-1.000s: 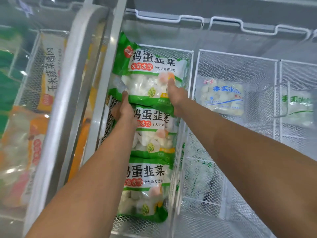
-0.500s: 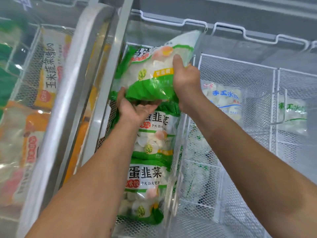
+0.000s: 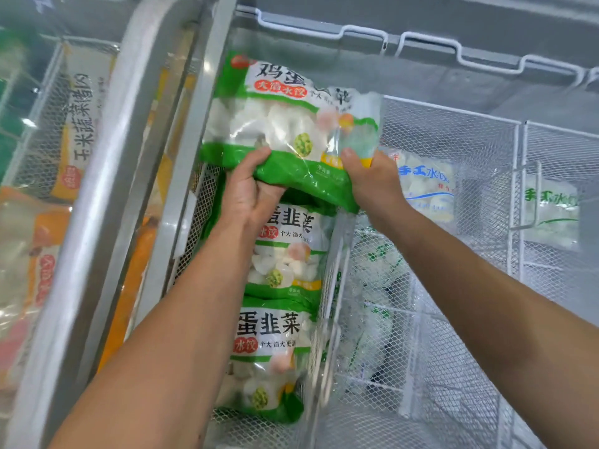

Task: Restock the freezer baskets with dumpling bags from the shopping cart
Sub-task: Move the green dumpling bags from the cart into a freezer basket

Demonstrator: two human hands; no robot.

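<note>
Placing step: left hand (image 3: 248,192) and right hand (image 3: 372,179) gripping green dumpling bag (image 3: 285,124) over wire basket (image 3: 330,273). Next: lowering flat behind stacked bags (image 3: 278,286).

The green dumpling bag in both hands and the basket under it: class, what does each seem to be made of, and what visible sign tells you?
Green dumpling bag: thin glossy plastic film, it seems. It crumples where the left hand and right hand grip it, glare streaks it, and dumplings show through.

Basket: probably white-coated metal mesh on a wire frame, judging by its open lattice and stiff straight rim.
</note>
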